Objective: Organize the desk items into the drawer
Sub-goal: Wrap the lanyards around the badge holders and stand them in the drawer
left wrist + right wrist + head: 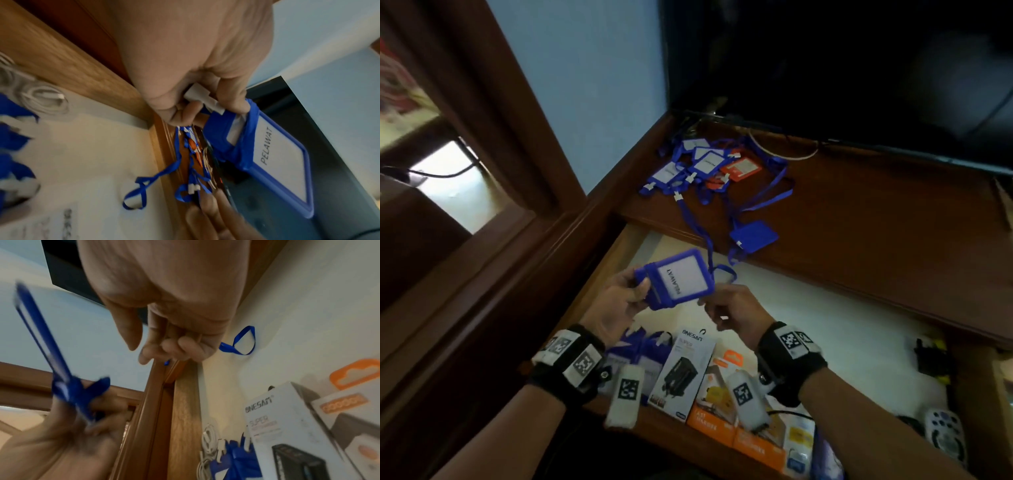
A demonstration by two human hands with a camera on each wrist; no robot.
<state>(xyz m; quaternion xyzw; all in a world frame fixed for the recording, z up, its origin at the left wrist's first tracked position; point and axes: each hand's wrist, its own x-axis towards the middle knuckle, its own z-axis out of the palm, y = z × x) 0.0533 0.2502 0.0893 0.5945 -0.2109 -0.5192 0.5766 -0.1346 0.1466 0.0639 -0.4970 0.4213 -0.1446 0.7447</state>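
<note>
My left hand (631, 298) grips a blue badge holder (681, 279) with a white card reading PELAWAT, held above the open drawer (825, 329). In the left wrist view my left hand (195, 68) curls its fingers round the top of the badge holder (279, 155), where the blue lanyard is wound and a white clip (200, 95) shows. My right hand (729, 308) hovers just right of the holder's lower corner. In the right wrist view my right hand (141, 353) holds nothing, thumb and forefinger apart, and the badge holder (41, 331) stands clear of it at the left. More badge holders (698, 164) lie tangled on the desk.
A single blue holder (753, 236) lies near the desk's front edge, an orange one (741, 168) in the pile. The drawer holds blue holders (635, 356), a ONESAM box (681, 373), orange boxes (722, 418), a black and yellow item (931, 356) and a remote (945, 435). A dark screen (825, 68) stands behind.
</note>
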